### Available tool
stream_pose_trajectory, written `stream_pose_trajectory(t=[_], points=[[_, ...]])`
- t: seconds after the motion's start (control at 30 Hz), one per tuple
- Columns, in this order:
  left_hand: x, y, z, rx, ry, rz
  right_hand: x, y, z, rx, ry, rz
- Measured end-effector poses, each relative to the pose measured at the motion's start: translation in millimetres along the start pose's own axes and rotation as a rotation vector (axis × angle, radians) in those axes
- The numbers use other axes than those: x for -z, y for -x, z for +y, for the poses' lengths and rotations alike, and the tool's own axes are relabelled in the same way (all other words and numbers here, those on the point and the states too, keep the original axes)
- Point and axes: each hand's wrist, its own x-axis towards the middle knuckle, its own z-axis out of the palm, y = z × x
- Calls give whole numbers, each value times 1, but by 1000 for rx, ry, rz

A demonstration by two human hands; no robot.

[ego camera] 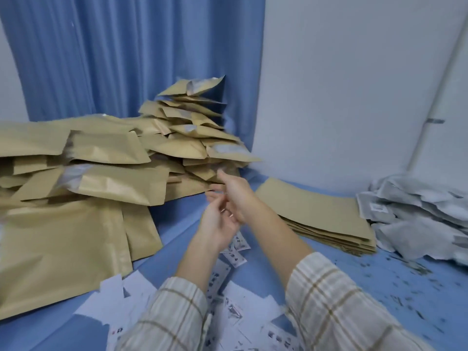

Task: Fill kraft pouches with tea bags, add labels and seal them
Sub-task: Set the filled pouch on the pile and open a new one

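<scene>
My right hand [236, 192] reaches out over the blue surface, its fingers straight and pointing at the foot of a tall heap of filled kraft pouches [192, 138]. My left hand [217, 220] hovers just beneath and beside it with relaxed fingers, and I see nothing in either hand. Printed labels [234, 252] lie scattered below my wrists and across the near edge. A flat stack of empty kraft pouches [326, 219] lies to the right. Beyond it sits a pile of white tea bags [415, 214].
More filled pouches [83, 178] are heaped at the left, resting on large kraft bags [58, 249]. A blue curtain [131, 54] and a white wall [342, 84] close off the back. Dark tea crumbs [405, 282] speckle the blue surface at the right.
</scene>
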Motion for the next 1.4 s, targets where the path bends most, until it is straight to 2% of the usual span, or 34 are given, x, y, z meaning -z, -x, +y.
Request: stream_pose_trajectory(t=[0.03,0.1,0.17,0.23,0.27,0.4,0.47,0.57,0.63,0.73,0.8,0.9,0.97,1.03,1.07,1.13,1.2,1.23,1.3,1.4], points=[[-5,-8,-14,30,-34,-2,20,1,2,62,146,62],[-16,-21,-39,72,-91,-2,66,-1,10,245,600,195],[-25,-32,-61,99,-122,39,118,-1,17,367,1305,269],[-27,-42,-79,144,-122,134,169,-3,26,340,1882,209],[-26,-49,-87,169,-103,178,192,-3,30,279,2003,211],[-25,-67,-114,232,-83,206,254,-5,42,-10,2085,313],[-28,-73,-125,250,-88,202,268,-7,48,-33,2085,331],[-35,-76,-137,247,-114,173,269,-3,50,181,2108,329],[-41,-71,-142,258,-135,129,262,7,54,529,2152,453],[-51,-61,-139,304,-178,12,247,25,64,895,1944,662],[-59,-54,-133,274,-162,-50,237,35,73,1037,1815,677],[-76,-39,-123,108,-184,26,220,51,75,1127,1615,631],[-83,-28,-117,-42,-288,111,210,63,63,968,1448,390],[-82,-18,-105,-300,-561,175,202,75,47,688,1290,192],[-79,-13,-98,-476,-766,183,195,82,37,593,1125,162],[-70,-3,-80,-802,-1165,91,176,100,11,504,544,207],[-59,10,-66,-991,-1474,40,167,115,-19,423,31,177],[-54,14,-60,-1025,-1640,81,169,120,-31,395,-96,150],[-41,23,-55,-1008,-1940,176,174,133,-47,357,-142,157],[-19,33,-55,-993,-2117,222,177,145,-47,339,-16,307]])
